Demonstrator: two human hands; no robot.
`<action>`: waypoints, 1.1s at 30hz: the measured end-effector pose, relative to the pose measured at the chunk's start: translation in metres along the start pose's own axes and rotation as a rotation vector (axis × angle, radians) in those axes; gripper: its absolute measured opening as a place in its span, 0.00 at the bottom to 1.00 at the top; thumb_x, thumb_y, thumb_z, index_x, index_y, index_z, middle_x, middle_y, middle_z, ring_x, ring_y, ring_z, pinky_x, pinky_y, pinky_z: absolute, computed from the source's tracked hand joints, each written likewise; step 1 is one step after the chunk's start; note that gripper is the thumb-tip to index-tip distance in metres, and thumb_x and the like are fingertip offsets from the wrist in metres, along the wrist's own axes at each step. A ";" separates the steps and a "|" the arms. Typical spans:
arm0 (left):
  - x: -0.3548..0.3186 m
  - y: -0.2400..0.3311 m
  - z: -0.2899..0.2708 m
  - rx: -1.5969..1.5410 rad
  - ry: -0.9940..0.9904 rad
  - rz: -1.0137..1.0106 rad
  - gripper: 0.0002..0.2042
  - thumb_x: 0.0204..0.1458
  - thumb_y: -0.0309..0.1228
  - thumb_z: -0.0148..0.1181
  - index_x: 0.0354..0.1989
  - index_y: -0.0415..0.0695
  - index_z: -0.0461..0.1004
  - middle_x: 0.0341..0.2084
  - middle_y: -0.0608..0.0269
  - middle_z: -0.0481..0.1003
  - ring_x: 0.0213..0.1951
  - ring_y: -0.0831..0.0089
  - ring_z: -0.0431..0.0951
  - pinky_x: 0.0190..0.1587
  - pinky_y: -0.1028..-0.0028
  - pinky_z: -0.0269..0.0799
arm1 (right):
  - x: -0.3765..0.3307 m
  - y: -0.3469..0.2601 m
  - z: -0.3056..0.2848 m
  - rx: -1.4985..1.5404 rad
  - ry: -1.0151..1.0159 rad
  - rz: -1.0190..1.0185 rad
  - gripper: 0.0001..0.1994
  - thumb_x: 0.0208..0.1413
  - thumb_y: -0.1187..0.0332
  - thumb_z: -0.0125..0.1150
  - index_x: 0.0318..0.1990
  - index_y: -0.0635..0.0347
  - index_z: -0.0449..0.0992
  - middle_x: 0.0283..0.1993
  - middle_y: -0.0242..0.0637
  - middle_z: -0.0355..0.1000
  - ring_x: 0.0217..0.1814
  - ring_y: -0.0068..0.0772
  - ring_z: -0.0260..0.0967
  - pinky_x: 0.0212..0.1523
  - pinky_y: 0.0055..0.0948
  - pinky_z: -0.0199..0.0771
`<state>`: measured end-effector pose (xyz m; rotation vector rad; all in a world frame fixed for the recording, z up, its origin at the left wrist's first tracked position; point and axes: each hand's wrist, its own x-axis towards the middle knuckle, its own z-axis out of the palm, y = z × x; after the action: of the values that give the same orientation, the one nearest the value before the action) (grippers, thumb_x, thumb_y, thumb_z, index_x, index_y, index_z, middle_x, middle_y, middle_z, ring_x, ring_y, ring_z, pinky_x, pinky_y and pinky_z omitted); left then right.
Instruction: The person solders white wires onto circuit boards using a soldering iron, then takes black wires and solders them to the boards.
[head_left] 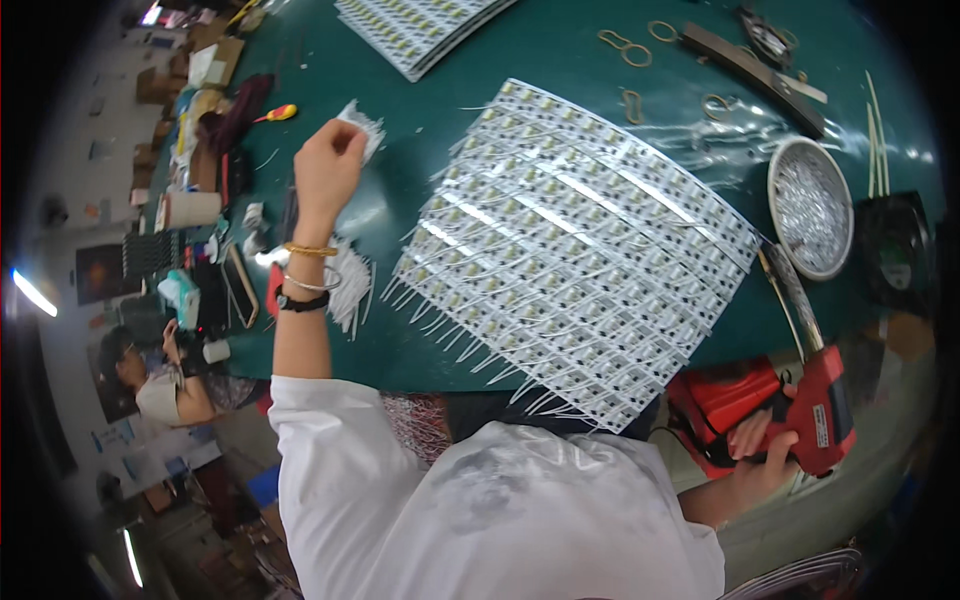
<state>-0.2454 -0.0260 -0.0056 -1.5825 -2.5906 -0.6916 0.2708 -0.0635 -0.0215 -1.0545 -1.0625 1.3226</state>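
My left hand (pixel 328 172) is raised over the far left of the table, its fingers closed on a small bundle of thin white wires (pixel 366 130). More short white wires (pixel 350 288) lie in a pile beside my left wrist. A large panel of white circuit boards (pixel 580 250) with rows of yellowish parts lies tilted in the middle, thin white wires sticking out along its left and near edges. At the lower right, my right hand (pixel 760 440) grips a red soldering gun (pixel 825 415). Its long tip points up past the panel's right corner.
A bowl of silvery bits (pixel 810 210) stands right of the panel, near a black device (pixel 893 245). Rubber bands (pixel 625 48) and a metal bar (pixel 755 80) lie behind. Another board stack (pixel 420 30) is at the far edge. A screwdriver (pixel 280 113) lies left; a person sits further left.
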 end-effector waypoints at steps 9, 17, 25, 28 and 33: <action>-0.006 0.030 -0.005 -0.643 -0.119 -0.330 0.07 0.52 0.30 0.57 0.32 0.37 0.73 0.21 0.68 0.72 0.22 0.82 0.71 0.25 0.81 0.70 | -0.002 -0.005 0.006 -0.019 0.010 0.018 0.30 0.59 0.52 0.49 0.54 0.76 0.56 0.13 0.30 0.54 0.10 0.21 0.51 0.14 0.21 0.57; -0.065 0.176 0.031 -0.645 -0.314 0.246 0.02 0.47 0.23 0.60 0.26 0.39 0.73 0.21 0.67 0.71 0.22 0.78 0.68 0.26 0.79 0.61 | -0.005 -0.003 0.015 -0.104 0.041 0.020 0.36 0.54 0.45 0.52 0.53 0.76 0.58 0.12 0.31 0.57 0.10 0.21 0.53 0.15 0.21 0.58; -0.095 0.256 0.100 -0.531 -0.272 0.648 0.04 0.41 0.23 0.59 0.24 0.42 0.69 0.26 0.62 0.70 0.34 0.63 0.68 0.39 0.67 0.57 | -0.016 -0.015 0.007 -0.247 0.095 -0.009 0.40 0.52 0.41 0.51 0.52 0.78 0.58 0.10 0.28 0.57 0.08 0.19 0.53 0.12 0.19 0.55; -0.097 0.259 0.114 -0.548 -0.223 0.666 0.05 0.39 0.23 0.59 0.24 0.42 0.68 0.25 0.61 0.68 0.34 0.63 0.66 0.40 0.65 0.56 | -0.016 -0.014 0.005 -0.265 0.120 -0.015 0.40 0.52 0.40 0.50 0.52 0.78 0.59 0.10 0.27 0.57 0.08 0.19 0.53 0.12 0.19 0.55; -0.096 0.259 0.116 -0.564 -0.239 0.642 0.05 0.38 0.23 0.59 0.21 0.42 0.68 0.25 0.61 0.67 0.34 0.62 0.66 0.40 0.64 0.56 | -0.011 -0.013 0.005 -0.293 0.069 -0.034 0.38 0.53 0.41 0.50 0.51 0.78 0.60 0.10 0.27 0.58 0.08 0.19 0.54 0.11 0.19 0.55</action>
<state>0.0455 0.0376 -0.0425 -2.6064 -1.8661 -1.2732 0.2690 -0.0742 -0.0079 -1.2829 -1.2417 1.1159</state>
